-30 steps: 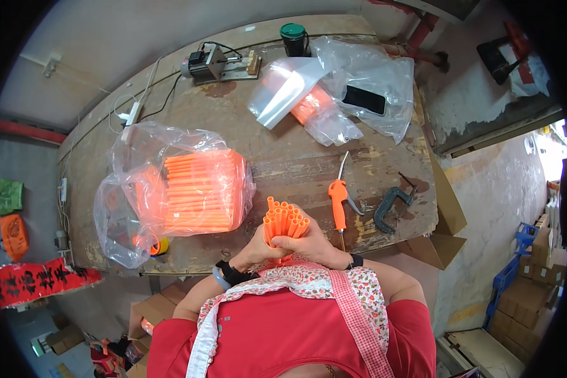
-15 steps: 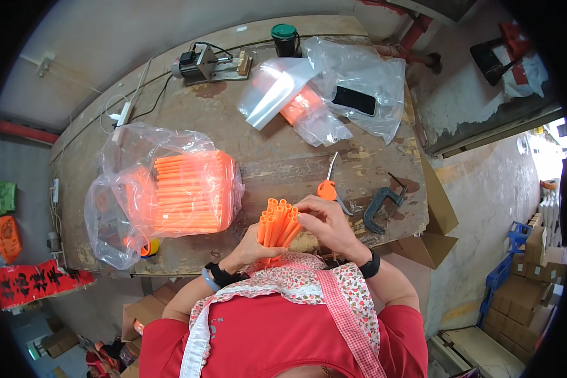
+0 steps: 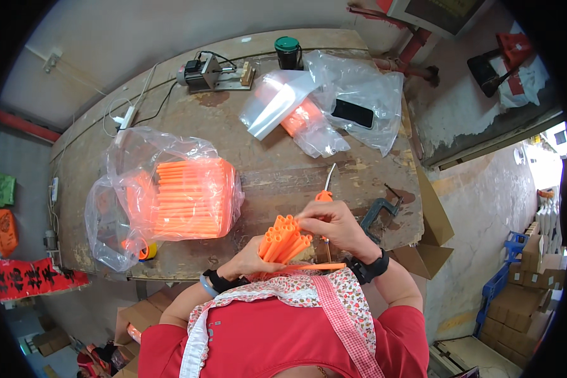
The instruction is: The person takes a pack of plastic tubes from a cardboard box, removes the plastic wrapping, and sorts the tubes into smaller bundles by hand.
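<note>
Worn wooden bench. Near its left edge, clear bag packed with orange tubes. At the near edge, bundle of orange tubes clasped from below in left hand; right hand pinching the bundle's top. Scissors just beyond.

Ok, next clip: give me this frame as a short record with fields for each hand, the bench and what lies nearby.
left hand: grips a bundle of orange tubes
right hand: fingers on top of the bundle
bench: worn wooden workbench
left of hands: clear bag of orange tubes
behind right hand: orange-handled scissors
far side: black phone on clear plastic, green-lidded jar
</note>
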